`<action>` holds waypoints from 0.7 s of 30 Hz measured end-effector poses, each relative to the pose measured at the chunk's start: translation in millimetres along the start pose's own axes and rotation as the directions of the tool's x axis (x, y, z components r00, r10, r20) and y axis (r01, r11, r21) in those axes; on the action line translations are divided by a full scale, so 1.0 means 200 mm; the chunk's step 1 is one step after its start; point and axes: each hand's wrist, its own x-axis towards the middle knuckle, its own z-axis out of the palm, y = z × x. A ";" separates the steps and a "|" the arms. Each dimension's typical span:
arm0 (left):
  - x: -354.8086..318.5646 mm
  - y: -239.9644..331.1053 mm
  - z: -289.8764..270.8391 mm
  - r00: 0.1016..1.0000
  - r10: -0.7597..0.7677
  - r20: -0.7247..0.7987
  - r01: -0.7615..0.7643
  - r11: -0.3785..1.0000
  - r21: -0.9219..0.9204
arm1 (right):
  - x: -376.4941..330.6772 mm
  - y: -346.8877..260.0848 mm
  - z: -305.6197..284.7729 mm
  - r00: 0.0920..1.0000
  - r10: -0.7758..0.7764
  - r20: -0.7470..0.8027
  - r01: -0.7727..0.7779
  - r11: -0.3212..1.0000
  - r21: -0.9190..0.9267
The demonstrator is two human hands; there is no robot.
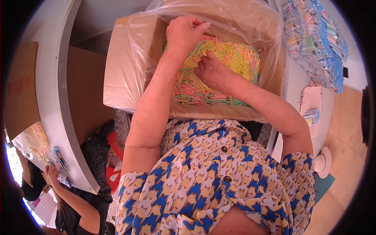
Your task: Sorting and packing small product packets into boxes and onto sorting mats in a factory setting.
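Note:
A cardboard box (133, 70) lined with clear plastic film (270, 23) stands in front of me. Short thin sticks (235, 51) in yellow, pink and green fill its inside. My left hand (186, 33) is raised at the box's far left part, fingers bent and thumb tip close to the forefinger; what they hold, if anything, cannot be made out. Just above the sticks, nearer the middle, my right hand (214, 72) is closed with its fingers curled inward. Its palm is hidden, so any sticks inside it do not show.
At the right, a white table (293, 105) bears a pile of clear-and-blue packets (313, 39) and a pale pink cloth (311, 98). A white partition (62, 98) runs along the left. Beyond it, another person's hands (51, 174) are near small packets (59, 158).

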 end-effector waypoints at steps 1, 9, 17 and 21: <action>-0.01 0.00 -0.01 0.999 -0.038 -0.011 0.037 0.998 -0.060 | 0.03 -0.02 -0.02 0.999 0.032 0.033 -0.036 0.993 0.117; 0.00 0.02 0.01 0.998 0.038 -0.054 -0.042 0.995 -0.086 | 0.31 -0.25 0.31 0.949 -0.021 -0.316 0.013 0.999 -0.030; 0.03 0.01 0.00 0.995 0.033 -0.090 -0.042 0.994 -0.105 | 0.14 -0.13 0.05 0.908 -0.051 -0.415 0.053 0.999 -0.009; 0.04 -0.01 0.00 0.998 0.012 -0.069 -0.026 0.978 -0.209 | 0.00 -0.01 -0.02 0.973 0.189 0.130 -0.230 0.768 0.598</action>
